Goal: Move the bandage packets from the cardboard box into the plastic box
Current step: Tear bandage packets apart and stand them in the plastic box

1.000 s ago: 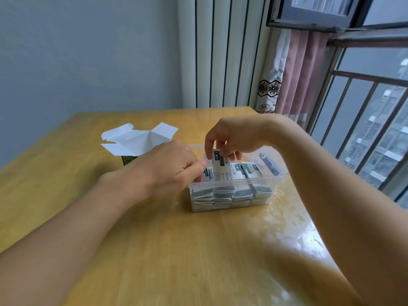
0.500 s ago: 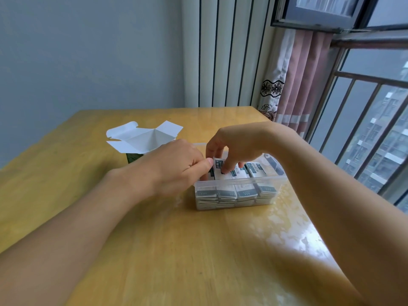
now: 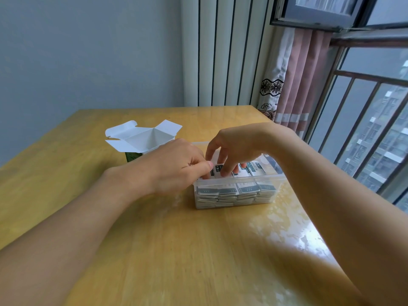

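Bandage packets (image 3: 234, 192) are stacked in rows inside the plastic box (image 3: 273, 181), at 3 o'clock of the cardboard box (image 3: 141, 140). One top packet is pinched by the right hand (image 3: 234, 146); left hand (image 3: 176, 166) fingers are curled at the packets' left end. Packets are judged light, thin, bendable, slick; short edges are best gripped.

Colours and patterns on and around the table

Honey-yellow wooden table (image 3: 154, 250); clear plastic box (image 3: 273, 191) of grey-and-white bandage packets (image 3: 227, 194); far left, cardboard box (image 3: 141, 140) with white flaps, green side; far right, pink curtain (image 3: 302, 80) with black floral edging, white stripe; pale blue-grey wall (image 3: 88, 51)
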Available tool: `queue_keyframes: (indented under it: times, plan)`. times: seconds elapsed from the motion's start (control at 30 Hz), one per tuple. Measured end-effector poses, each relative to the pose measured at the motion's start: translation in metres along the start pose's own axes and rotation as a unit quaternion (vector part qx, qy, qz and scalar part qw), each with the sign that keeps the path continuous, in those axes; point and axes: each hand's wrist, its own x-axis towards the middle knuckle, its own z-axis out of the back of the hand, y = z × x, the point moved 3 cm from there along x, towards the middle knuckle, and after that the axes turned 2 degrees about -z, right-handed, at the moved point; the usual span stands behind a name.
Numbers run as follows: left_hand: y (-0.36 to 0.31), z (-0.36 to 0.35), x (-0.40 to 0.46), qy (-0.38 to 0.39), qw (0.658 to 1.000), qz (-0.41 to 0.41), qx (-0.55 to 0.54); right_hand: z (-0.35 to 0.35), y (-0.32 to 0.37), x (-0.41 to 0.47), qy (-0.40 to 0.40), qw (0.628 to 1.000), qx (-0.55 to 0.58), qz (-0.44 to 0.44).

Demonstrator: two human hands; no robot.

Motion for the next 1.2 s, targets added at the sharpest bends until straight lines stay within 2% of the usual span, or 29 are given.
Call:
queue_keyframes:
  times: [0.37, 0.47, 0.53, 0.6, 0.67, 0.7, 0.73, 0.77, 0.83, 0.9, 1.07, 1.13, 1.2]
  plan:
    - [0.004, 0.000, 0.000, -0.006, 1.000, 0.001, -0.021, 0.005, 0.001, -0.005, -0.013, 0.999, 0.031, 0.014]
    - [0.002, 0.005, -0.001, -0.021, 0.999, 0.000, -0.042, 0.012, 0.001, -0.012, -0.037, 0.999, 0.031, 0.025]
    - [0.002, 0.018, -0.002, -0.098, 0.994, -0.006, -0.052, 0.021, 0.004, -0.018, -0.090, 0.994, 0.038, 0.047]
    - [0.007, 0.040, -0.005, -0.241, 0.970, 0.013, -0.023, 0.034, 0.008, -0.025, -0.188, 0.977, 0.056, 0.079]
    - [0.024, 0.064, -0.011, -0.348, 0.930, 0.112, 0.030, 0.043, 0.019, -0.032, -0.285, 0.950, 0.055, 0.117]
    - [0.038, 0.073, -0.014, -0.341, 0.919, 0.191, 0.048, 0.042, 0.028, -0.035, -0.312, 0.939, 0.044, 0.137]
    - [0.054, 0.079, -0.019, -0.285, 0.916, 0.279, 0.048, 0.037, 0.040, -0.035, -0.320, 0.934, 0.036, 0.154]
    - [0.068, 0.080, -0.025, -0.202, 0.913, 0.354, 0.021, 0.029, 0.052, -0.033, -0.313, 0.934, 0.031, 0.168]
    - [0.083, 0.071, -0.038, -0.059, 0.899, 0.428, -0.075, 0.008, 0.069, -0.019, -0.275, 0.944, -0.003, 0.182]
    - [0.095, 0.059, -0.045, 0.001, 0.892, 0.423, -0.160, -0.007, 0.077, -0.005, -0.231, 0.959, -0.036, 0.161]
    - [0.109, 0.050, -0.046, 0.008, 0.867, 0.313, -0.388, 0.004, 0.079, -0.017, -0.181, 0.972, -0.048, 0.142]
    - [0.105, 0.050, -0.045, 0.044, 0.875, 0.262, -0.405, 0.006, 0.078, -0.021, -0.154, 0.976, -0.046, 0.146]
    - [0.100, 0.048, -0.045, 0.068, 0.891, 0.229, -0.387, 0.005, 0.078, -0.020, -0.164, 0.975, -0.032, 0.147]
